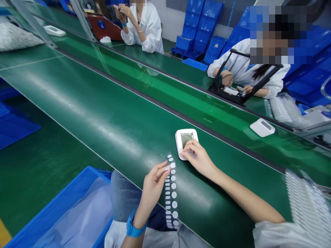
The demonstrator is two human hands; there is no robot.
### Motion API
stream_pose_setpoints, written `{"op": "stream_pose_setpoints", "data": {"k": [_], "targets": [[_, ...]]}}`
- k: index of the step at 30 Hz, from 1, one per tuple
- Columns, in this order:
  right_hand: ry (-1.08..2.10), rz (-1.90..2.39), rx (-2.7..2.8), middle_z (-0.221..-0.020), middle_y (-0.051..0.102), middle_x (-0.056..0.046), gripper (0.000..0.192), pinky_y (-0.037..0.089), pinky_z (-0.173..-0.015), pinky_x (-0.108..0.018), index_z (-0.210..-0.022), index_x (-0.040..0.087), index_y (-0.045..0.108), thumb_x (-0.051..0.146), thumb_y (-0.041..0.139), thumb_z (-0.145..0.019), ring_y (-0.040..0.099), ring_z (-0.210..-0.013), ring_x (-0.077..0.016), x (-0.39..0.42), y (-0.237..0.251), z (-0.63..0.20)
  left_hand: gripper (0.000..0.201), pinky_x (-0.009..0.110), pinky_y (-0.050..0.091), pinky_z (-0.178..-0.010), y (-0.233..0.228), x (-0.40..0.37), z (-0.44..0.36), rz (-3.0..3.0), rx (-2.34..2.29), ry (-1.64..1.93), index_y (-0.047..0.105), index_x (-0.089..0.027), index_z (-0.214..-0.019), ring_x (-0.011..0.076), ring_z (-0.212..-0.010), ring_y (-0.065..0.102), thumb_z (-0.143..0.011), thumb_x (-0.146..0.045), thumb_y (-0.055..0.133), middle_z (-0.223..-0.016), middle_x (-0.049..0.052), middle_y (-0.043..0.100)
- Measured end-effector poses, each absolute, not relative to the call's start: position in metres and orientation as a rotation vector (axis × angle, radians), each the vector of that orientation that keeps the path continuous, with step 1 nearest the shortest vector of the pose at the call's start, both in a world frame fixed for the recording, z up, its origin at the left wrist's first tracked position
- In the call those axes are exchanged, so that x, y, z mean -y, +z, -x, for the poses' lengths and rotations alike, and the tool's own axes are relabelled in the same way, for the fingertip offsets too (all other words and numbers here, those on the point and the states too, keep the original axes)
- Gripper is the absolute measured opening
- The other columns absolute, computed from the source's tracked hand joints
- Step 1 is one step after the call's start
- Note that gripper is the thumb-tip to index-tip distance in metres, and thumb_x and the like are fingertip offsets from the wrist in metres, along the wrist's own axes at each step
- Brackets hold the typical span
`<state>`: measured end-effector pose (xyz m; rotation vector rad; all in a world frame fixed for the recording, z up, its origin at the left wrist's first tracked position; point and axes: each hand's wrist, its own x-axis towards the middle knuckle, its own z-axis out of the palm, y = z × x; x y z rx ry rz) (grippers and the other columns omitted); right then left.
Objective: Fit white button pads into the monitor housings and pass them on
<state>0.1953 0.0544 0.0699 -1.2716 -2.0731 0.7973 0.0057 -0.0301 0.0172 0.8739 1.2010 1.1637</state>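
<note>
My left hand (pixel 155 181) pinches the upper end of a clear strip of stickers (pixel 174 195) between thumb and fingers. The strip carries round and oblong white stickers in rows and hangs down over the table's near edge. A white blood pressure monitor (pixel 180 145) with a grey screen lies flat on the green table. Over its lower part is my right hand (pixel 198 156), its thumb and fingers drawn together at the monitor's face. Whatever those fingertips hold, if anything, is too small to make out. The hand covers the monitor's lower right part.
A blue crate (pixel 77 182) with clear plastic bags stands at lower left. Beyond a dark rail, another white monitor (pixel 262 127) lies on the green belt. Two co-workers in white sit across, one at a black frame (pixel 227 94). Stacked white trays (pixel 305 203) stand at right.
</note>
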Motion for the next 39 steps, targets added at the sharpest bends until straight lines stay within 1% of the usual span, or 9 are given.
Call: {"op": "stream_pose_setpoints", "data": {"k": [4,7,12,16,19,22,27,31,39], "targets": [[0.769,0.955,2.086,-0.100,0.056,-0.005,0.005,0.045,-0.086,-0.034,-0.087,0.020,0.064,0.018,0.061,-0.090,0.055,-0.095,-0.0176,-0.029,0.064,-0.174,0.024,0.026,0.055,-0.079,0.017,0.032,-0.007,-0.981,-1.283,1.184,0.064,-0.016,-0.102,0.0204,-0.093,0.071,-0.084,-0.033,0.063,-0.099,0.007,0.076],[0.757,0.885,2.058,-0.098,0.058,-0.006,0.007,0.047,-0.082,-0.033,-0.087,0.020,0.067,0.015,0.061,-0.089,0.056,-0.091,-0.0170,-0.021,0.059,-0.165,0.018,0.025,0.054,-0.072,0.018,0.033,-0.006,-1.081,-1.337,1.178,0.064,-0.016,-0.094,0.0194,-0.086,0.071,-0.086,-0.032,0.061,-0.095,0.006,0.076],[0.923,0.917,1.953,-0.095,0.058,-0.004,0.004,0.048,-0.081,-0.031,-0.084,0.019,0.068,0.016,0.067,-0.085,0.058,-0.089,-0.0157,-0.022,0.056,-0.164,0.016,0.023,0.053,-0.071,0.018,0.037,-0.006,-1.188,-1.355,1.153,0.063,-0.018,-0.097,0.0170,-0.081,0.071,-0.090,-0.030,0.056,-0.092,0.004,0.076],[1.006,0.975,1.930,-0.094,0.058,-0.004,0.006,0.048,-0.079,-0.031,-0.081,0.019,0.064,0.015,0.067,-0.085,0.058,-0.087,-0.0152,-0.020,0.056,-0.162,0.017,0.024,0.053,-0.069,0.017,0.039,-0.007,-1.214,-1.407,1.136,0.064,-0.018,-0.098,0.0177,-0.078,0.071,-0.090,-0.030,0.056,-0.092,0.005,0.076],[0.973,0.913,2.000,-0.095,0.057,-0.004,0.005,0.047,-0.082,-0.032,-0.083,0.019,0.063,0.016,0.064,-0.087,0.057,-0.090,-0.0159,-0.017,0.062,-0.162,0.019,0.026,0.054,-0.071,0.015,0.038,-0.007,-1.185,-1.415,1.138,0.063,-0.018,-0.101,0.0192,-0.081,0.072,-0.090,-0.031,0.056,-0.095,0.006,0.076],[0.918,0.884,2.112,-0.099,0.057,-0.005,0.005,0.046,-0.086,-0.034,-0.084,0.019,0.064,0.019,0.063,-0.089,0.055,-0.095,-0.0171,-0.022,0.072,-0.173,0.022,0.029,0.054,-0.081,0.013,0.035,-0.007,-1.113,-1.390,1.157,0.061,-0.017,-0.104,0.0207,-0.091,0.072,-0.089,-0.032,0.057,-0.099,0.008,0.076],[0.768,1.356,2.093,-0.107,0.056,-0.007,0.008,0.044,-0.092,-0.044,-0.078,0.019,0.066,0.024,0.065,-0.084,0.053,-0.104,-0.0233,-0.055,0.078,-0.223,0.029,0.035,0.051,-0.094,0.012,0.032,-0.007,-1.063,-1.361,1.136,0.058,-0.018,-0.110,0.0214,-0.101,0.070,-0.088,-0.036,0.059,-0.103,0.008,0.076],[0.898,1.589,2.021,-0.113,0.053,-0.008,0.012,0.049,-0.087,-0.041,-0.076,0.019,0.070,0.029,0.066,-0.081,0.056,-0.100,-0.0218,-0.072,0.074,-0.254,0.031,0.036,0.053,-0.093,0.013,0.032,-0.006,-1.073,-1.378,1.110,0.059,-0.018,-0.111,0.0226,-0.099,0.071,-0.087,-0.038,0.059,-0.102,0.008,0.076],[1.079,1.544,1.944,-0.115,0.053,-0.007,0.013,0.052,-0.091,-0.041,-0.072,0.018,0.070,0.028,0.069,-0.079,0.060,-0.097,-0.0195,-0.072,0.072,-0.254,0.033,0.035,0.053,-0.094,0.016,0.034,-0.004,-1.095,-1.449,1.080,0.060,-0.019,-0.112,0.0225,-0.101,0.070,-0.086,-0.039,0.060,-0.102,0.007,0.076]]}}
